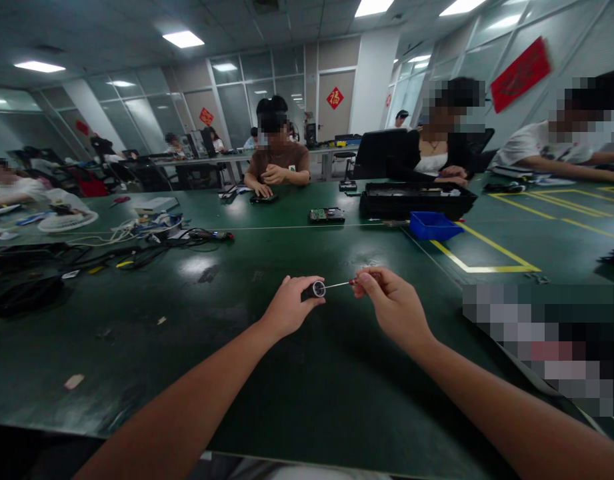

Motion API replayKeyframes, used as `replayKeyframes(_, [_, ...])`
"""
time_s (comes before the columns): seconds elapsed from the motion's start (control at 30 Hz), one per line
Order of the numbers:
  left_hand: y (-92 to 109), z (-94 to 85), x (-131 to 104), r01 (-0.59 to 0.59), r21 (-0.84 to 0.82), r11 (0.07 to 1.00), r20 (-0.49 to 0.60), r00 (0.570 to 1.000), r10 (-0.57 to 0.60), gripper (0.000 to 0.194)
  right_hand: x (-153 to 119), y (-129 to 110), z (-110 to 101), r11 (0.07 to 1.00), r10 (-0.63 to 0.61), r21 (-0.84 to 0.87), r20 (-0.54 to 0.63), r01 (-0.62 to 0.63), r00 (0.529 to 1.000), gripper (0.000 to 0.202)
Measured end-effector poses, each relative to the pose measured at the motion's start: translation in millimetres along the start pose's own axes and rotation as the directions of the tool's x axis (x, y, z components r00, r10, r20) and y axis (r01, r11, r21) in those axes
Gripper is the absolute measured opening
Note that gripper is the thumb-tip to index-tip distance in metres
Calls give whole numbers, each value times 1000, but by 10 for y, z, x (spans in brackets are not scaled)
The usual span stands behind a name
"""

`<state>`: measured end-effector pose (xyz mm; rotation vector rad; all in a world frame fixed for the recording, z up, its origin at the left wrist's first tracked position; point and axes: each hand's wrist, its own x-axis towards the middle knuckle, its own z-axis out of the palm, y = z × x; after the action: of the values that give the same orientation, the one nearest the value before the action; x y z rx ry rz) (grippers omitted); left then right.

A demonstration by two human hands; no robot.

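My left hand (pixel 290 308) is closed around a small black cylinder (pixel 317 289), whose pale-rimmed round end faces right. What the cylinder is, I cannot make out. In my right hand (pixel 394 303) is a screwdriver (pixel 337 285) with a thin metal shaft and a reddish handle mostly hidden by the fingers. The shaft points left, and its tip meets the round end of the cylinder. Whether the tip sits inside the end or only touches it does not show. Both hands are raised above the green table (pixel 287 400).
Beyond my hands lie a hard drive (pixel 327 215), a blue bin (pixel 433 226) and a long black tray (pixel 417 200). Tangled cables (pixel 137 248) spread at the left. Yellow tape (pixel 487 269) marks the table at right. A co-worker (pixel 278 157) sits opposite, others to the right.
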<state>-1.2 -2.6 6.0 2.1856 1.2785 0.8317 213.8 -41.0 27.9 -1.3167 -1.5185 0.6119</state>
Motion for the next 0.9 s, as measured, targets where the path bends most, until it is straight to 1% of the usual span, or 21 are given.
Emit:
replayKeyframes(0.13, [-9,7,-4,-23,13,1000,19,1000,23,36,-24,-13,-24,986,-61,-155,22,64,998,30])
replayKeyframes(0.27, [-1,2,-6,-31,37,999,19,999,30,35,-49,-20,-20,973,-171,-142,94,184,981,19])
replayKeyframes(0.33, [9,-2,-6,-31,44,999,17,999,30,34,-59,-29,-15,966,-201,-139,124,218,972,17])
replayKeyframes(0.4, [20,0,-7,-38,47,998,27,999,36,33,-62,-39,-13,964,-191,-165,120,210,974,21])
replayKeyframes(0.47, [28,8,-8,-54,44,998,43,998,52,32,-59,-44,-11,964,-151,-208,92,167,984,30])
replayKeyframes(0.53, [29,18,-10,-69,35,997,51,996,67,31,-55,-40,-11,963,-116,-237,74,131,990,34])
replayKeyframes(0.6, [23,24,-15,-70,30,997,47,997,68,32,-53,-26,-14,963,-116,-232,88,133,989,34])
replayKeyframes(0.7, [11,23,-21,-52,28,998,28,998,51,34,-62,-11,-21,970,-140,-181,131,162,981,34])
replayKeyframes(0.77, [7,20,-20,-43,26,999,24,999,42,34,-76,-15,-21,974,-132,-162,145,156,981,32])
replayKeyframes(0.83, [9,16,-16,-37,25,999,18,999,37,35,-91,-27,-11,976,-109,-171,139,132,984,32])
replayKeyframes(0.9, [19,8,-12,-26,28,999,9,1000,26,35,-97,-35,10,983,-85,-153,98,99,992,29])
